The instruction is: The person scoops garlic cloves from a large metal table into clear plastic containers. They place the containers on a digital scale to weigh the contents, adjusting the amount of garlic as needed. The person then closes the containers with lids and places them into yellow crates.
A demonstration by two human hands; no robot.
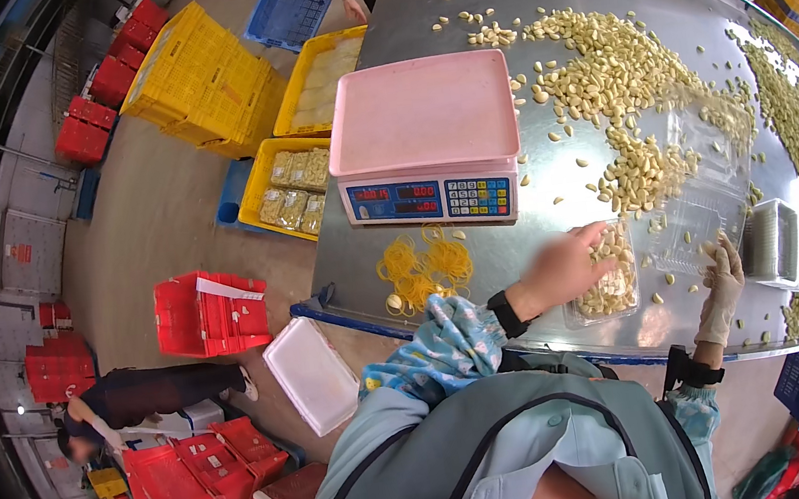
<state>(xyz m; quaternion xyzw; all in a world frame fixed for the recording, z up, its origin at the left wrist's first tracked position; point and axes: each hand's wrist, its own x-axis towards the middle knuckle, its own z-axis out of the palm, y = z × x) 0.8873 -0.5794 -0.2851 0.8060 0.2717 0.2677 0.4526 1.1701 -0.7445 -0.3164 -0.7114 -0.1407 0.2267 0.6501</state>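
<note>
My left hand (pixel 561 270), bare and partly blurred, lies over a clear plastic box (pixel 638 305) filled with peeled garlic cloves (pixel 611 290). Its fingers are spread and touch the top of the cloves. In a pale glove, my right hand (pixel 724 275) pinches the near edge of an empty clear plastic clamshell container (pixel 685 234). The container is see-through, so its far outline against the cloves behind is hard to make out. Beyond it spreads a large heap of loose garlic cloves (pixel 602 64) on the metal table (pixel 401 30).
A digital scale (pixel 420 118) with a pink pan stands left of the heap, yellow rubber bands (pixel 421 269) before it. White plastic containers (pixel 777 245) stand at right. Yellow crates (pixel 293 188) adjoin the table's left edge. Another person's hand (pixel 354 7) shows at the far end.
</note>
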